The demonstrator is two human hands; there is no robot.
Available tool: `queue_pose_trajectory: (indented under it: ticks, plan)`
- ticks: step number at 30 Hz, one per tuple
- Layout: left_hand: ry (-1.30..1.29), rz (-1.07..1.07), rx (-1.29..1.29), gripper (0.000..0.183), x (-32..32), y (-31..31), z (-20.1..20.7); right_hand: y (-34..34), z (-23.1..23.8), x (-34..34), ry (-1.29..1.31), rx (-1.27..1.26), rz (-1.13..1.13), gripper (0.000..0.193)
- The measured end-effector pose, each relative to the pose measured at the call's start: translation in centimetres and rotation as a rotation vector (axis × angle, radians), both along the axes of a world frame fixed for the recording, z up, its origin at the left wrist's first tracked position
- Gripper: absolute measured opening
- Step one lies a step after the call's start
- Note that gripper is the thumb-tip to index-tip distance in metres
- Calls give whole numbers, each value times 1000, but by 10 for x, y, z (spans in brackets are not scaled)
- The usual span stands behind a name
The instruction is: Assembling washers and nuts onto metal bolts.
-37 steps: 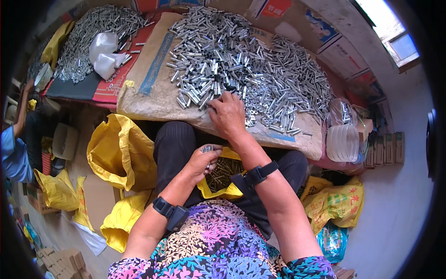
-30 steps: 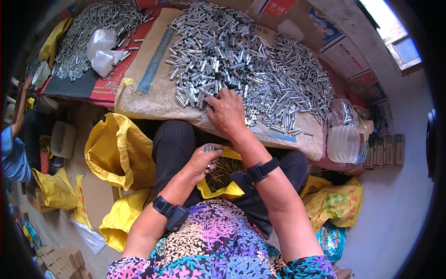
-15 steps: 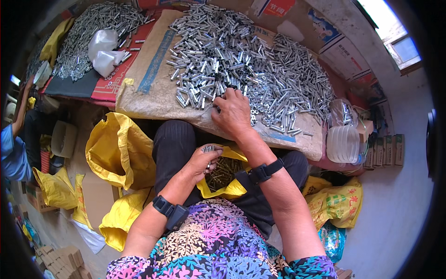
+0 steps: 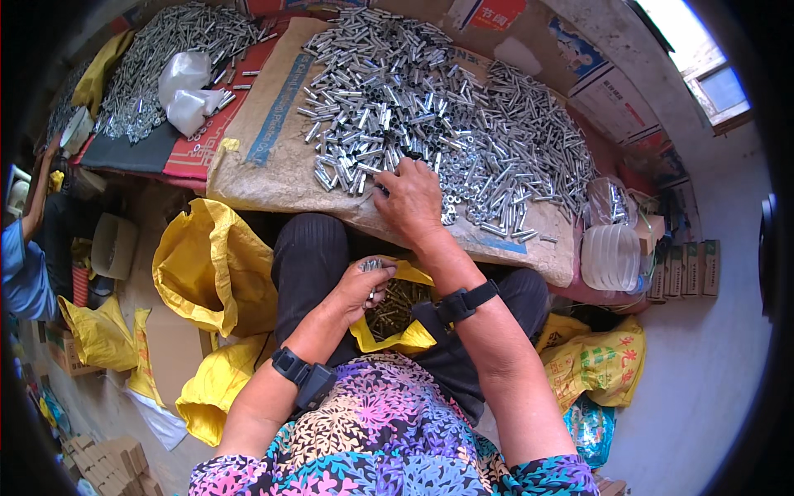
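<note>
Silvery metal tubes (image 4: 364, 87) lie in a wide heap on the cardboard-covered table (image 4: 269, 178) in front of you, spreading from its near edge to the far side. Your right hand (image 4: 411, 197) reaches over the near edge of the heap, back of the hand up, with fingers bent down among the tubes; you have the thumb set near the index finger, but I cannot tell whether they pinch anything, since the hand hides the tips. Just right of that hand lie loose silvery nuts (image 4: 451, 202).

Your left hand (image 4: 361, 286) is nearer to you, above your lap, its fingers curled around small metal pieces (image 4: 371, 264) that show at the top of the grip. Just beside it, between your legs, a yellow bag (image 4: 407, 340) stands open with brass-coloured pieces (image 4: 395, 314) inside. You wear a dark strap on each forearm.

On your left stands a larger open yellow sack (image 4: 178, 264). Farther left, a second heap of metal parts (image 4: 178, 50) lies beside a white plastic bag (image 4: 184, 78), and a person in a blue sleeve (image 4: 25, 277) sits at the far left. Stacked translucent tubs (image 4: 610, 258) stand at the table's right end.
</note>
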State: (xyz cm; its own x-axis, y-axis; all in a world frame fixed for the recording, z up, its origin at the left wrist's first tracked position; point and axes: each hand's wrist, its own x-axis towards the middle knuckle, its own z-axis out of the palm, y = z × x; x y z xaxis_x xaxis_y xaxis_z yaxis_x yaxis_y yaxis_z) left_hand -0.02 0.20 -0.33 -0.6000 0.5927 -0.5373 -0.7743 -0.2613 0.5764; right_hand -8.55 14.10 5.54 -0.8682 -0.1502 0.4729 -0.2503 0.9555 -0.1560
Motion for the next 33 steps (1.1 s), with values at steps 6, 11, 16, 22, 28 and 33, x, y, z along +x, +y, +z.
queue_pose_trajectory:
  ticks: [6, 11, 16, 22, 28, 33]
  plan:
    - [24, -10, 15, 15, 1, -2, 1, 24, 0, 11, 2, 38, -40, 12]
    - [18, -16, 20, 16, 1, -2, -2, 35, 0, 16, 25, 45, -85, 13]
    - [16, -10, 13, 16, 1, -1, -4, 32, -4, 16, 69, 42, -90, 13]
    - [6, 2, 15, 15, 1, 0, -5, 20, -5, 6, 87, 17, -58, 12]
    - [3, 4, 1, 17, 0, 0, -4, 22, -6, -7, 95, 103, -86, 8]
    - [15, -1, 1, 19, 0, 0, -4, 33, -6, -7, 108, 114, -84, 7]
